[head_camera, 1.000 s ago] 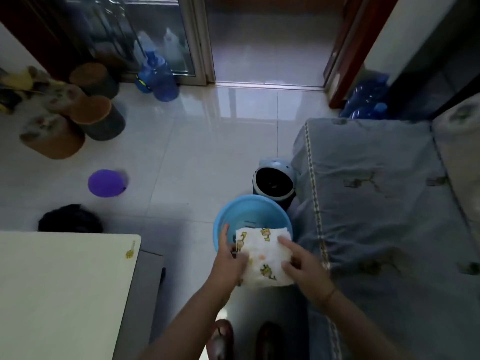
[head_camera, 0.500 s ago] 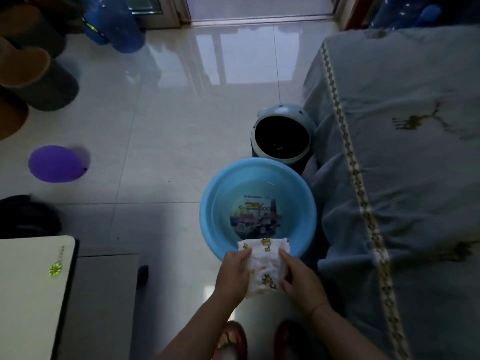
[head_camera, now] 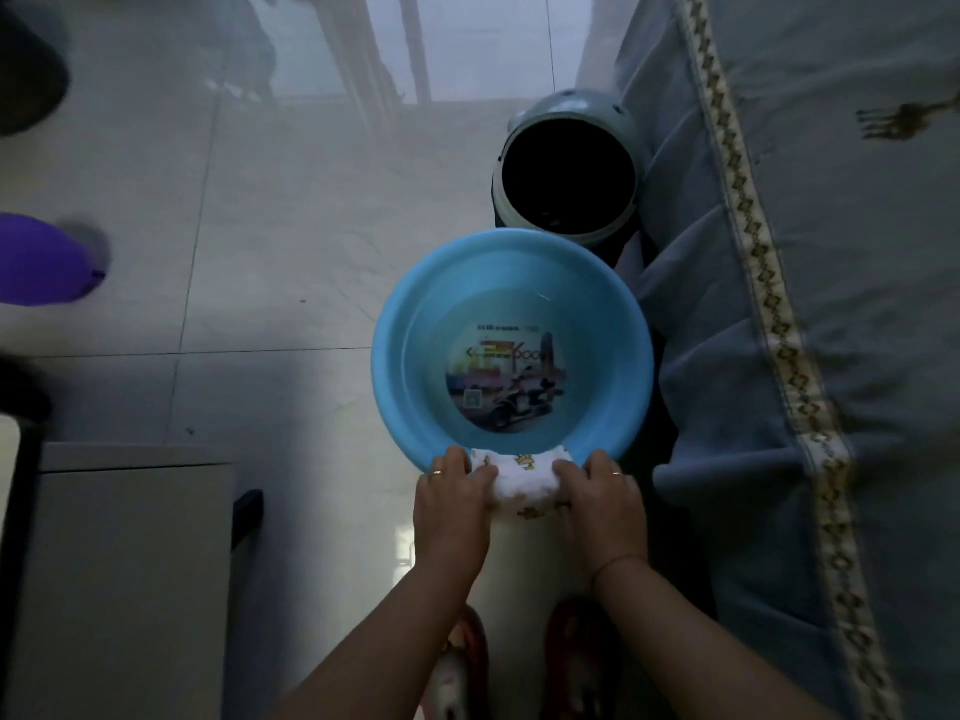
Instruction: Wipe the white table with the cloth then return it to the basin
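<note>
A round blue basin (head_camera: 400,356) with a printed picture on its bottom stands on the tiled floor. A folded white cloth (head_camera: 524,483) with yellow prints lies over the basin's near rim. My left hand (head_camera: 453,504) grips the cloth's left end and my right hand (head_camera: 605,504) grips its right end, fingers curled over it. Only a thin sliver of the white table (head_camera: 8,459) shows at the left edge.
A grey stool or bench (head_camera: 119,563) sits at lower left. Beyond the basin stands a pale blue round bin (head_camera: 571,109) with a dark opening. A blue cloth-covered sofa (head_camera: 831,304) fills the right side. A purple balloon (head_camera: 41,262) lies on the floor at left.
The view has tilted down and closed in on the basin. Both hands lowered the cloth from above the basin to its near rim, and the cloth looks more bunched.
</note>
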